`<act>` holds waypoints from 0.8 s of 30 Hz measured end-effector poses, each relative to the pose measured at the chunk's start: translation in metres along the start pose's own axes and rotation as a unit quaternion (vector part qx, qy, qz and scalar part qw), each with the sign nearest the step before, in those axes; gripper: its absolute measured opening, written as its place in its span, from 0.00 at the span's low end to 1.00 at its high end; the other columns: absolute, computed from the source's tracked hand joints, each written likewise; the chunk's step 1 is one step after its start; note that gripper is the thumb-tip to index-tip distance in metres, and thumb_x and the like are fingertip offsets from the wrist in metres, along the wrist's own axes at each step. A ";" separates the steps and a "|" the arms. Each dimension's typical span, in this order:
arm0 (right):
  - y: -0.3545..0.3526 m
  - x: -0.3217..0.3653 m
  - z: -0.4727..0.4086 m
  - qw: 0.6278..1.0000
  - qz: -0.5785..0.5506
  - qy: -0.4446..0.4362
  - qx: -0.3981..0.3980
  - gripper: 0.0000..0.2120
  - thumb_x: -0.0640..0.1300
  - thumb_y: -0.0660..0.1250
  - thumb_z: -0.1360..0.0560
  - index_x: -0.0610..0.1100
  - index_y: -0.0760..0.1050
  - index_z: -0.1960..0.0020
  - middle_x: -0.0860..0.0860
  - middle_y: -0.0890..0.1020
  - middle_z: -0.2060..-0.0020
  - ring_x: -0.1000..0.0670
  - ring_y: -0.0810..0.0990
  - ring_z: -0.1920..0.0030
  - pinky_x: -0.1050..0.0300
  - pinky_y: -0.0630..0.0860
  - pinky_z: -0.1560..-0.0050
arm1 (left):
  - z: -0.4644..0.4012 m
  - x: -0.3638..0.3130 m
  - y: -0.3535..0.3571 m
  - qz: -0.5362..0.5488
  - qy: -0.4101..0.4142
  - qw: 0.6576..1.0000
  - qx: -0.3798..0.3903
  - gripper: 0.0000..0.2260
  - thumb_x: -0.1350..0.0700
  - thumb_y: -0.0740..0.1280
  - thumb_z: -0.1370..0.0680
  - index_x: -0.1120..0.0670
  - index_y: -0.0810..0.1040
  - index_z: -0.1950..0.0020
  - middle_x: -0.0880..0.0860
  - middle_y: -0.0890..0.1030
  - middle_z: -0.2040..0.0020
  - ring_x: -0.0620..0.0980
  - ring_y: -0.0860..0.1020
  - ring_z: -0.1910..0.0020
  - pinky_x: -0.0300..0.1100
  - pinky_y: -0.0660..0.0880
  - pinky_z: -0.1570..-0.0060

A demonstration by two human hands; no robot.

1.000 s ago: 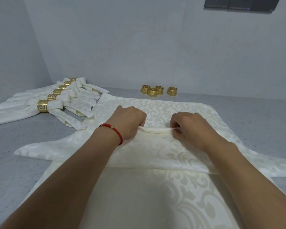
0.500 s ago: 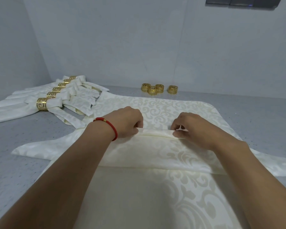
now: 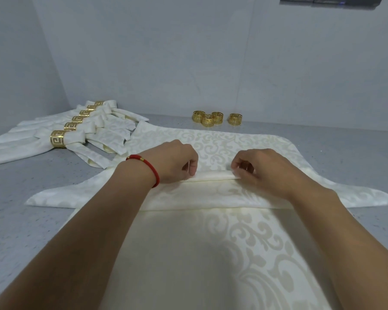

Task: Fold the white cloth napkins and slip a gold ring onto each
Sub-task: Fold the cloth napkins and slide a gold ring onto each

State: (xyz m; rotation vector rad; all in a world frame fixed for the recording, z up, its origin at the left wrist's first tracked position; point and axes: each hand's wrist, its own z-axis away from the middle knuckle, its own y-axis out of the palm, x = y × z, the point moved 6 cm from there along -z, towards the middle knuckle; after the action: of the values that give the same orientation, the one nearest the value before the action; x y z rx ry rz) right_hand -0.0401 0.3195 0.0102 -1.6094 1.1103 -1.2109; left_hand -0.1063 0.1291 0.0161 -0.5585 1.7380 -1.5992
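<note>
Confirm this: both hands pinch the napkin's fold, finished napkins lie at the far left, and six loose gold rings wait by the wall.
Not six. The head view shows four loose rings by the wall. The rest holds: the left hand and right hand pinch the napkin's fold, and finished napkins lie at the far left.

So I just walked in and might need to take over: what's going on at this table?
A person is folding a white patterned napkin on the grey table. The left hand and the right hand each pinch the same pleat at its middle. Finished napkins, each with a gold ring on it, lie at far left. Four loose gold rings wait by the wall.
</note>
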 end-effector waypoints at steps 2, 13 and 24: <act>0.004 0.000 -0.001 1.000 -0.001 -0.003 0.009 0.07 0.48 0.68 0.20 0.54 0.81 0.43 0.58 0.78 0.53 0.55 0.77 0.53 0.50 0.78 0.48 | 0.000 0.000 0.002 0.009 -0.007 1.000 0.013 0.08 0.57 0.70 0.24 0.48 0.78 0.47 0.44 0.77 0.57 0.47 0.77 0.56 0.37 0.69 0.60; 0.003 0.008 0.002 0.999 0.048 -0.004 0.011 0.03 0.45 0.69 0.25 0.53 0.77 0.52 0.59 0.77 0.57 0.53 0.76 0.53 0.57 0.71 0.56 | 0.002 -0.010 0.003 -0.074 -0.029 0.997 0.004 0.13 0.67 0.64 0.27 0.47 0.74 0.53 0.46 0.76 0.49 0.50 0.76 0.51 0.37 0.66 0.65; 0.007 0.003 0.003 0.997 -0.014 -0.011 0.076 0.03 0.52 0.70 0.21 0.55 0.81 0.49 0.61 0.80 0.55 0.58 0.77 0.53 0.54 0.77 0.48 | 0.007 -0.006 0.001 -0.004 -0.029 0.999 0.028 0.10 0.57 0.71 0.24 0.47 0.75 0.46 0.46 0.78 0.51 0.46 0.76 0.56 0.35 0.66 0.65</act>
State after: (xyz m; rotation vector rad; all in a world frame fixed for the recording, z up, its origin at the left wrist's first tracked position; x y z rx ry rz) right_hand -0.0382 0.3153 0.0038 -1.5232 0.9612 -1.2614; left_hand -0.0975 0.1290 0.0163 -0.5797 1.6452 -1.6176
